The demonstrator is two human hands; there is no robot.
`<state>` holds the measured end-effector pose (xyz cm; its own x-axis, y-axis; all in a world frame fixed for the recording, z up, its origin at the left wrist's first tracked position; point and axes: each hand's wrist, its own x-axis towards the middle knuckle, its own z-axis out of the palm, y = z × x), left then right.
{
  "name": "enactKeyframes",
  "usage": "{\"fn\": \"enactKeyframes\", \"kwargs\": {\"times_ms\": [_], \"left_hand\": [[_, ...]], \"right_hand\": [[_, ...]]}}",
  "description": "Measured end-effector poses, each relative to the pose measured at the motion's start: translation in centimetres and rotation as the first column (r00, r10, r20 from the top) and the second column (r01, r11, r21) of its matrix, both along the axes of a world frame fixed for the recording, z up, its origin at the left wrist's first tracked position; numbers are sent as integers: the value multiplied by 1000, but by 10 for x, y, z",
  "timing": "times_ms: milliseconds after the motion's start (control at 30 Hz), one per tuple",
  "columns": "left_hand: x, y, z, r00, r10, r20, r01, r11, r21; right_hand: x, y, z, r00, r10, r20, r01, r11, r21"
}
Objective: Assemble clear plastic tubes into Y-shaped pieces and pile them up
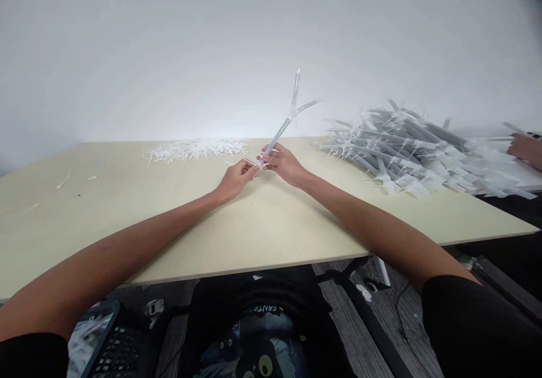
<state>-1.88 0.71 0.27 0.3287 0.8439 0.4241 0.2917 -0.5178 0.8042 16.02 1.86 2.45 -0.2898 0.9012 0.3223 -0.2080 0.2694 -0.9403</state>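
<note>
In front of me, above the table, a branching grey tube [280,131] in clear plastic slants up and to the right. Its upper end forks in two. My right hand [288,166] is closed around the tube near its lower end. Close beside it, my left hand [235,180] pinches at that lower end, where a thin pale strip, apparently a cable tie, shows. The fingertips partly hide the strip. Behind my left hand lies a spread heap of thin white cable ties [197,150].
A large pile of similar grey tubes [402,140] with clear wrapping covers the table's right side. Another person's hand [525,149] is at the far right. Stray white strips [64,179] lie on the left. A dark crate [116,344] stands below the table edge.
</note>
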Motion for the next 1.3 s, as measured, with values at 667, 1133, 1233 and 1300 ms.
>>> {"fn": "enactKeyframes", "kwargs": {"times_ms": [667, 1133, 1233, 1300], "left_hand": [[-1, 15, -4, 999, -50, 4, 50, 994, -93], [-1, 15, -2, 992, -105, 74, 116, 980, -160], [-1, 17, -3, 990, -123, 72, 133, 979, -155], [-2, 17, -3, 989, -130, 68, 140, 978, -155]], "right_hand": [[-2, 3, -8, 987, -54, 150, 43, 996, 72], [-6, 9, -18, 996, -81, 23, 79, 995, 60], [-7, 10, -18, 996, -85, 17, 84, 995, 61], [-8, 10, -18, 996, -91, 22, 89, 994, 64]]}}
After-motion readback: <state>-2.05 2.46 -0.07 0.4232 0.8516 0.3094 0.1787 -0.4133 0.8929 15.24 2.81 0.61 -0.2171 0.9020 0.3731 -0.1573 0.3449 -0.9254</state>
